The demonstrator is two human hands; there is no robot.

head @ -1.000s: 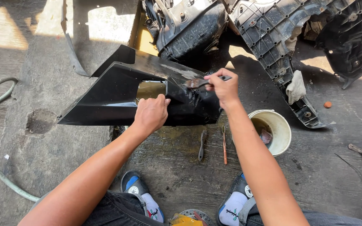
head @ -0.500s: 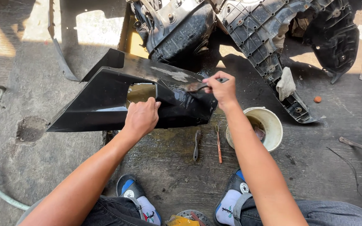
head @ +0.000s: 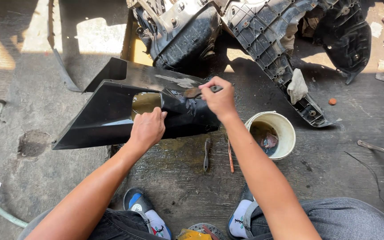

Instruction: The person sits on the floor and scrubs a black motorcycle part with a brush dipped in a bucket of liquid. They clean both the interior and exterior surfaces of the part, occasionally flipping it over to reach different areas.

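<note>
Large glossy black plastic body panel (head: pixel 112 113), angular with a cut-out window, lies on the stained concrete floor (head: pixel 36 178) in front of the seated person, one pointed end toward the left.

Left hand (head: pixel 147 129): closed over the panel's near edge beside the cut-out, fingers curled over the rim, bracing it.

Right hand (head: pixel 218 98): closed on a small brush (head: pixel 196 92) with a dark handle; bristles touch the panel's upper face where it looks wet.

Handling, as judged: thin moulded shell, likely light for its size, fairly stiff along folds but able to flex at the flat faces. Gloss and wet film suggest a slippery surface. Best hold looks to be at a folded edge or the cut-out rim, as the left hand has it; the pointed tip seems the weakest place.

Nearby: white round plastic bucket (head: pixel 274 133) with murky liquid, just right of the right forearm. Two slim hand tools (head: pixel 206 153) lie on the floor between panel and bucket. Black ribbed plastic frame part (head: pixel 267 49) and other dark body parts lie beyond.
</note>
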